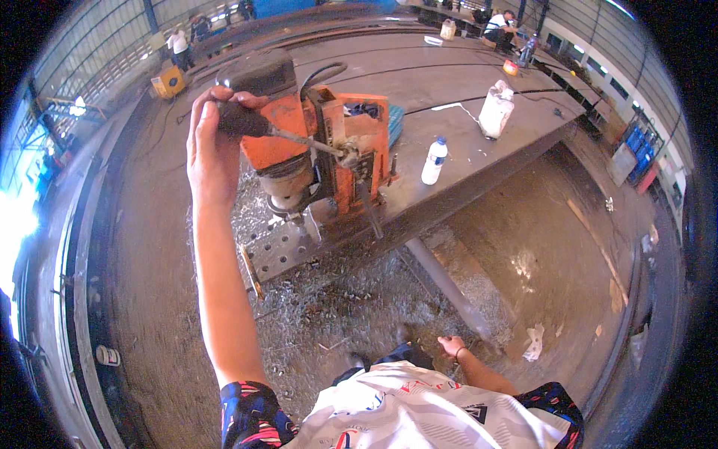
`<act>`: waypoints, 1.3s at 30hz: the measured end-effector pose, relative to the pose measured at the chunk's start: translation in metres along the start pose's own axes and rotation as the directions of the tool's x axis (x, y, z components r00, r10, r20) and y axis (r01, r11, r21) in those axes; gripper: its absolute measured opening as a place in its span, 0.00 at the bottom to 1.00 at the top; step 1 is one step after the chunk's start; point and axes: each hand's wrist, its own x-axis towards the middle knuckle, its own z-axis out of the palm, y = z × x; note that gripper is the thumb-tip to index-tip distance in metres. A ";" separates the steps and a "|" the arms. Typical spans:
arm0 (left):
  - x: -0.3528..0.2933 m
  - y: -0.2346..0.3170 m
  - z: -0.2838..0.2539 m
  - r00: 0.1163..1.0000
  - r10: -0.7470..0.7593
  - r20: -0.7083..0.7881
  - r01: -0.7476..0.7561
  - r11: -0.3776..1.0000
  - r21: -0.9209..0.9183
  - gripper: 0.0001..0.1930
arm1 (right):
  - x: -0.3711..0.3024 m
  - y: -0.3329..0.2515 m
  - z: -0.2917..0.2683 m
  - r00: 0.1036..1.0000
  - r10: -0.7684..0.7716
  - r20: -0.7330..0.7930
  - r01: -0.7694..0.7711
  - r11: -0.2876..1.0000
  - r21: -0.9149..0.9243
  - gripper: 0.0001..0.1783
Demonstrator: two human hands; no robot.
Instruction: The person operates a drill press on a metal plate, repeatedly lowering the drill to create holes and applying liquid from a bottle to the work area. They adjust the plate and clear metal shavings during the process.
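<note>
Left hand (208, 146) closed round black cylindrical grip (245, 121) on thin metal lever of orange-and-black drilling machine (324, 123). Machine upright near edge of broad dark steel bench (419, 82), grey metal plate with round holes (278, 251) at its foot. White bottle with blue cap (434, 162) and white plastic jug (496, 112) stand to its right. Right hand (451, 346) low near body, apart from machine, fingers partly curled, can't tell if holding anything

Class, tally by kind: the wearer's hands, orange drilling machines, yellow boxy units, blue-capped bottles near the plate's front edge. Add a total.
Hands: 2 (left hand, right hand)
Orange drilling machine: 1
Yellow boxy unit: 1
Blue-capped bottle: 1
Total: 5
</note>
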 end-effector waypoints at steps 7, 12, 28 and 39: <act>-0.002 -0.006 -0.010 0.999 0.044 -0.021 -0.046 0.997 -0.061 0.18 | -0.023 -0.047 0.009 0.995 0.037 0.095 -0.054 0.983 0.177 0.21; -0.011 0.016 0.018 0.980 -0.065 -0.190 0.032 0.985 -0.171 0.19 | 0.023 0.039 0.023 0.995 -0.037 0.087 0.036 0.999 0.017 0.20; -0.009 0.007 0.007 0.995 0.089 0.045 -0.087 0.995 -0.054 0.14 | -0.015 0.011 0.017 0.978 0.099 0.185 -0.150 0.945 0.289 0.24; -0.007 0.001 0.000 0.995 0.082 0.054 -0.077 0.993 -0.087 0.15 | -0.001 -0.002 0.021 0.996 0.029 0.085 -0.044 0.983 0.180 0.25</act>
